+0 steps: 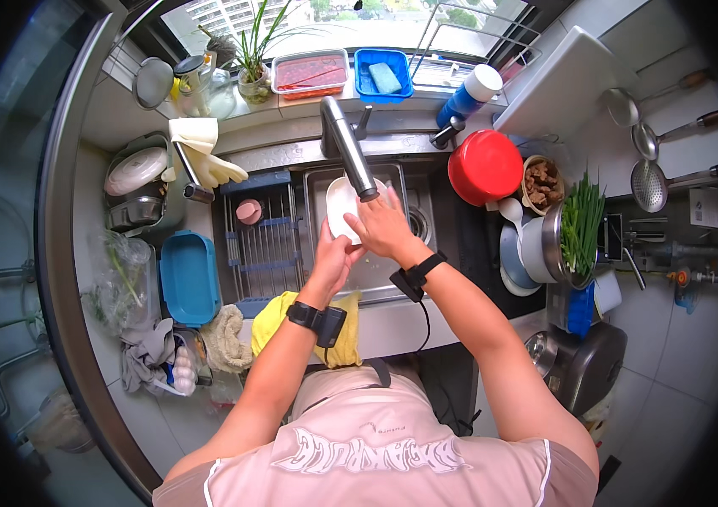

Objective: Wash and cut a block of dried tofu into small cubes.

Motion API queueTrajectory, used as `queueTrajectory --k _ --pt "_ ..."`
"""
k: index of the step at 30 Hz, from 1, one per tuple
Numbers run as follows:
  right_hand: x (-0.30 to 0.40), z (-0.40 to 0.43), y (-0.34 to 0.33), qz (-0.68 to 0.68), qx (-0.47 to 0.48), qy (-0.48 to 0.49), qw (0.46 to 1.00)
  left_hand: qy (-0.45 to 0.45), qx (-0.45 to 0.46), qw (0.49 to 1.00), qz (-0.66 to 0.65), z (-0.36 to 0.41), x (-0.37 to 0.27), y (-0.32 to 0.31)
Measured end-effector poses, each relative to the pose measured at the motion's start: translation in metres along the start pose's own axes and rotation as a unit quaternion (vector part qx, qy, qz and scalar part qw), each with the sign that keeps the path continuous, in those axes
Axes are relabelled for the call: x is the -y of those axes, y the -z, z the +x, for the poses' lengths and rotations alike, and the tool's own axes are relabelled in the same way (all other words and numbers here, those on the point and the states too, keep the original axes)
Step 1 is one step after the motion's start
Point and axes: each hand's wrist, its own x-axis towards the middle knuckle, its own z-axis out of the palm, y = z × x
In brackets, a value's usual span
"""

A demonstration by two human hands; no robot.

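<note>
A white dish (341,209) is tilted over the steel sink basin (368,295), beneath the metal faucet (349,152). My left hand (332,260) grips its lower edge, thumb up along the near side. Spread over the dish's right side is my right hand (384,222), fingers extended towards the faucet's spout; whether it presses on the dish or only hovers cannot be told. Whether water runs is not plain. To the left of the basin a drying rack (264,244) spans the sink, with a small pink object (248,211) on it.
A red pot (485,168), a bowl of brown chunks (542,184) and green onions (582,222) stand right. Left are a blue container (190,279) and rubber gloves (206,158). A yellow cloth (346,329) hangs at the front edge. A blue tray with a sponge (385,78) sits behind.
</note>
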Motion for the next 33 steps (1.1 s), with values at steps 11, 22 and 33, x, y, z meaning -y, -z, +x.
queueTrajectory --k 11,22,33 --pt "-0.002 -0.023 0.013 -0.101 -0.051 0.075 0.991 0.054 0.048 0.997 -0.038 0.008 0.004 0.034" --pt "-0.018 -0.027 0.018 0.001 0.153 0.076 0.985 -0.015 0.003 0.994 0.109 0.017 -0.019 0.039" --pt "-0.063 0.029 0.078 0.197 -0.057 -0.071 0.976 0.063 0.017 0.998 -0.015 0.043 0.015 0.045"
